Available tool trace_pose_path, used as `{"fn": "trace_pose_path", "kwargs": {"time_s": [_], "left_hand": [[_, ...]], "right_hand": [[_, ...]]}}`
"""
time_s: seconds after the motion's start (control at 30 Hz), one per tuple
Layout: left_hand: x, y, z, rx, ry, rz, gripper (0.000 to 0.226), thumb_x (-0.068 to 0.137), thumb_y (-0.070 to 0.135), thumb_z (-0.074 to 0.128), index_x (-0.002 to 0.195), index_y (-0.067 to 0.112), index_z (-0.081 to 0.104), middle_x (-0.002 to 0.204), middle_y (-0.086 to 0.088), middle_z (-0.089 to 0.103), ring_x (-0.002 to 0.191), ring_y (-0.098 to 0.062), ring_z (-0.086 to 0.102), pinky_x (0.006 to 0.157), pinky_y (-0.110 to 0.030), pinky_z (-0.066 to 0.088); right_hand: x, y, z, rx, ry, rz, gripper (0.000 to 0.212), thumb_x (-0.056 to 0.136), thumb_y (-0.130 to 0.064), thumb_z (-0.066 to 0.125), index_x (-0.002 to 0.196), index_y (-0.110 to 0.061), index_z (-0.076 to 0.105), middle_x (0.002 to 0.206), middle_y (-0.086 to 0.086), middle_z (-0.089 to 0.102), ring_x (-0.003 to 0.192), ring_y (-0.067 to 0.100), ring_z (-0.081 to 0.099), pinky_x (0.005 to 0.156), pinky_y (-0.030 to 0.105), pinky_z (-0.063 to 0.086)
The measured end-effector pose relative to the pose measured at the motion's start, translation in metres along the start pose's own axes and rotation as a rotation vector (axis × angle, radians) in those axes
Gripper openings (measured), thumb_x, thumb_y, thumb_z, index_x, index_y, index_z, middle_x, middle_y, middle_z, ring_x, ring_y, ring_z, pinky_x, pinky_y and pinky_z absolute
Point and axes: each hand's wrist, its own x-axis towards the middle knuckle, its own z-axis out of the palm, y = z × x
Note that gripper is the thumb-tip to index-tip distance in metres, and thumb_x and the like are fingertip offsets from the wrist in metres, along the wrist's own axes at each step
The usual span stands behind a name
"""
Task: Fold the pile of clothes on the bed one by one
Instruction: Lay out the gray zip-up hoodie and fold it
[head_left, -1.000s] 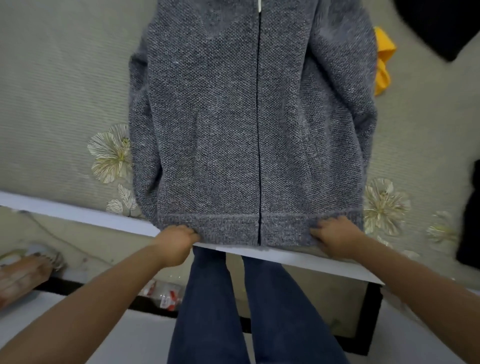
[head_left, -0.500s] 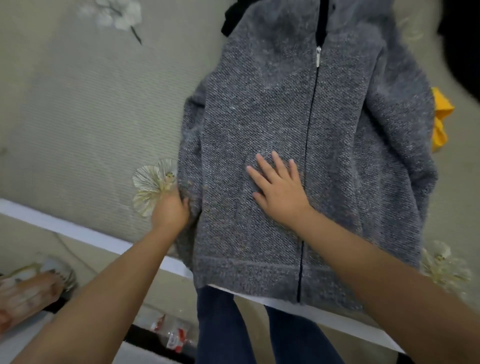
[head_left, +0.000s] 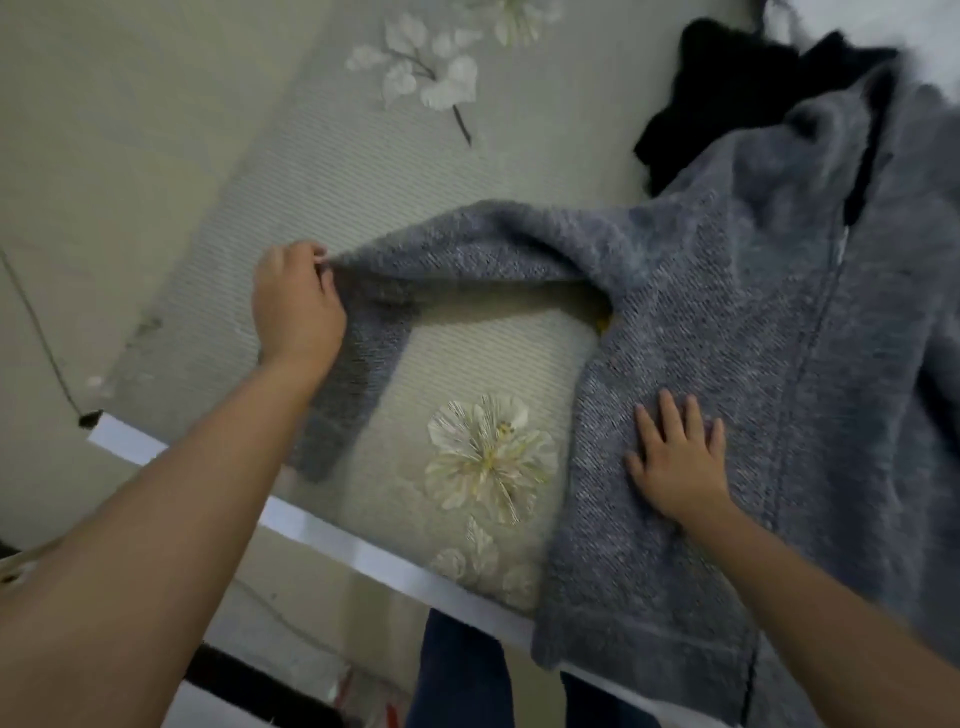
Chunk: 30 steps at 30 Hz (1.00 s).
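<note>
A grey knitted zip jacket (head_left: 737, 312) lies front up on the bed, its hem at the near edge. Its left sleeve (head_left: 467, 254) is pulled out sideways to the left and lifted off the sheet, with the cuff end hanging down. My left hand (head_left: 296, 306) is shut on that sleeve partway along it. My right hand (head_left: 675, 457) lies flat with fingers spread on the jacket's front, left of the zip.
The bed sheet (head_left: 337, 171) is pale green with flower prints. A black garment (head_left: 727, 93) lies at the far side by the jacket's hood. A bit of yellow cloth (head_left: 602, 326) peeks from under the jacket. The white bed edge (head_left: 363, 556) runs along the front.
My left hand has pulled the sleeve out from the jacket's side to the left and lifted it. My right hand stays pressed flat on the jacket front. The view has swung left.
</note>
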Motion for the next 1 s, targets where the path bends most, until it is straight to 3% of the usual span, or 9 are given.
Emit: {"fn": "trace_pose_path", "kwargs": {"time_s": [0.07, 0.2, 0.27, 0.43, 0.57, 0.77, 0.83, 0.9, 1.0], "left_hand": [[0.006, -0.014, 0.004, 0.071, -0.141, -0.033, 0.041, 0.087, 0.014, 0.055, 0.123, -0.003, 0.045, 0.121, -0.03, 0.045, 0.114, -0.04, 0.04, 0.093, -0.044, 0.03], [-0.018, -0.043, 0.023, 0.131, -0.298, -0.059, 0.073, 0.081, 0.027, 0.065, 0.138, -0.003, 0.029, 0.139, -0.026, 0.032, 0.127, -0.037, 0.03, 0.105, -0.043, 0.024], [-0.018, -0.059, 0.029, 0.132, -0.272, -0.125, 0.076, 0.08, 0.029, 0.068, 0.137, -0.005, 0.03, 0.132, -0.029, 0.038, 0.121, -0.041, 0.036, 0.1, -0.045, 0.027], [0.016, -0.067, 0.025, 0.083, -0.285, -0.18, 0.02, 0.083, 0.011, 0.059, 0.097, -0.003, 0.057, 0.1, -0.028, 0.056, 0.092, -0.041, 0.054, 0.071, -0.043, 0.039], [0.06, -0.054, 0.001, -0.1, -0.071, -0.178, 0.017, 0.079, -0.002, 0.05, 0.095, -0.003, 0.055, 0.1, -0.029, 0.052, 0.093, -0.042, 0.051, 0.072, -0.043, 0.034], [0.105, -0.045, -0.038, -0.355, 0.238, -0.053, 0.033, 0.064, -0.021, 0.041, 0.092, -0.011, 0.056, 0.098, -0.037, 0.047, 0.083, -0.042, 0.049, 0.064, -0.03, 0.027], [0.092, -0.061, -0.026, -0.303, 0.1, -0.201, 0.03, 0.075, -0.017, 0.042, 0.102, -0.011, 0.053, 0.109, -0.034, 0.044, 0.094, -0.043, 0.048, 0.076, -0.036, 0.033], [0.073, -0.082, -0.007, -0.206, -0.115, -0.329, 0.03, 0.084, -0.009, 0.042, 0.113, -0.01, 0.051, 0.121, -0.029, 0.042, 0.106, -0.041, 0.045, 0.088, -0.039, 0.034], [0.06, -0.096, 0.013, -0.281, -0.161, -0.35, 0.035, 0.086, 0.002, 0.048, 0.12, -0.007, 0.05, 0.12, -0.027, 0.049, 0.11, -0.037, 0.047, 0.092, -0.035, 0.035]], "right_hand": [[0.0, -0.017, -0.024, -0.029, -0.007, 0.038, 0.055, 0.095, -0.039, 0.031, 0.143, -0.014, 0.024, 0.152, 0.012, 0.017, 0.139, 0.032, 0.015, 0.111, 0.049, 0.014], [0.017, -0.048, -0.076, 0.231, 0.546, -0.122, 0.029, 0.074, -0.012, 0.057, 0.092, 0.008, 0.066, 0.093, 0.026, 0.064, 0.081, 0.041, 0.063, 0.07, 0.047, 0.053], [0.037, -0.059, -0.1, 0.273, 0.668, -0.169, 0.034, 0.073, -0.013, 0.068, 0.096, 0.011, 0.064, 0.091, 0.027, 0.064, 0.08, 0.042, 0.062, 0.068, 0.047, 0.052], [0.098, -0.079, -0.158, 0.069, 0.376, 0.037, 0.067, 0.083, -0.035, 0.061, 0.138, -0.01, 0.032, 0.141, 0.015, 0.035, 0.13, 0.031, 0.032, 0.105, 0.047, 0.02], [0.117, -0.079, -0.19, 0.064, 0.327, 0.051, 0.034, 0.084, -0.011, 0.05, 0.118, -0.008, 0.052, 0.121, 0.016, 0.055, 0.109, 0.033, 0.051, 0.092, 0.042, 0.037], [0.074, -0.073, -0.17, 0.125, 0.655, -0.214, 0.045, 0.073, -0.007, 0.044, 0.11, 0.014, 0.058, 0.107, 0.033, 0.061, 0.089, 0.05, 0.062, 0.071, 0.057, 0.05], [0.069, -0.082, -0.149, 0.021, 0.49, -0.254, 0.053, 0.075, -0.011, 0.039, 0.123, 0.009, 0.051, 0.126, 0.029, 0.052, 0.11, 0.048, 0.054, 0.086, 0.06, 0.043], [0.078, -0.085, -0.128, -0.098, 0.277, -0.204, 0.061, 0.089, -0.011, 0.035, 0.145, -0.009, 0.014, 0.153, 0.017, 0.014, 0.14, 0.035, 0.017, 0.11, 0.052, 0.017], [0.098, -0.088, -0.112, -0.112, 0.044, -0.173, 0.065, 0.096, -0.019, 0.026, 0.143, -0.025, -0.019, 0.153, 0.007, -0.02, 0.141, 0.026, -0.017, 0.113, 0.046, -0.005]]}}
